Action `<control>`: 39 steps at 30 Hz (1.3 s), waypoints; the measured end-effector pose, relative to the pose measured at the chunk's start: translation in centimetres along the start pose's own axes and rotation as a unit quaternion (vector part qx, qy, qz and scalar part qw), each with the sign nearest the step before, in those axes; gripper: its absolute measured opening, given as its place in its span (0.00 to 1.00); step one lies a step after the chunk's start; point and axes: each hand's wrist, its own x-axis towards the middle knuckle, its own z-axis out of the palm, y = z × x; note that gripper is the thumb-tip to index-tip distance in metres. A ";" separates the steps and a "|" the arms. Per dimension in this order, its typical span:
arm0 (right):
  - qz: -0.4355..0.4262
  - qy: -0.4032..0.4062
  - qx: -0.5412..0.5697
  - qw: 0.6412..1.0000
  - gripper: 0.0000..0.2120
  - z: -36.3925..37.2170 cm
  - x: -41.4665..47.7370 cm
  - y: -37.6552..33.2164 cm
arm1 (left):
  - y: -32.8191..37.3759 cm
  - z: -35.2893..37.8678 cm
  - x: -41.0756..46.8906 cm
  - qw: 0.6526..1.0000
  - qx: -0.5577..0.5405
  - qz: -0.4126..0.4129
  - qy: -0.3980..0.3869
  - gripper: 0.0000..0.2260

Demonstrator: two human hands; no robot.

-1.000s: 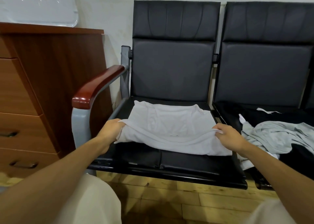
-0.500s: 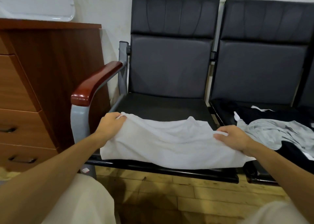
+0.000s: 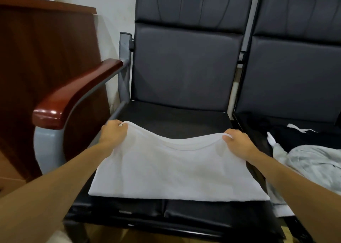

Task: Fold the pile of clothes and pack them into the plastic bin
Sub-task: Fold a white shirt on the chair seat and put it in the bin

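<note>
A white garment (image 3: 171, 170) lies folded across the front half of the left black seat (image 3: 177, 119). My left hand (image 3: 113, 132) grips its far left corner, fingers curled over the fold. My right hand (image 3: 238, 140) pinches the far right corner. Between my hands the far edge sags in a shallow curve just above the seat. The pile of clothes sits on the seat to the right: a grey garment (image 3: 313, 167) over black cloth (image 3: 302, 135). No plastic bin is in view.
A red-brown wooden armrest (image 3: 73, 93) on a grey metal frame stands left of the seat. Beyond it is a wooden cabinet (image 3: 46, 58). The seat backs (image 3: 186, 65) rise behind, against a white wall.
The garment's far part, spread toward the seat back a second ago, has been brought forward over the near part. My hands, still holding the cloth, now sit farther up the seat.
</note>
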 end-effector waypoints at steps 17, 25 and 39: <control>-0.055 0.089 -0.268 0.958 0.24 2.4 1.2 0.7 | -2.1 3.2 1.4 0.958 0.249 0.133 0.046 0.22; -0.158 -0.119 -0.117 0.973 0.11 4.6 -2.6 -0.4 | -0.3 3.7 -4.0 0.887 0.278 0.314 -0.195 0.15; -0.142 -0.184 -0.136 0.963 0.19 4.1 -4.5 0.0 | -2.0 2.3 -6.3 0.818 0.362 0.255 -0.367 0.19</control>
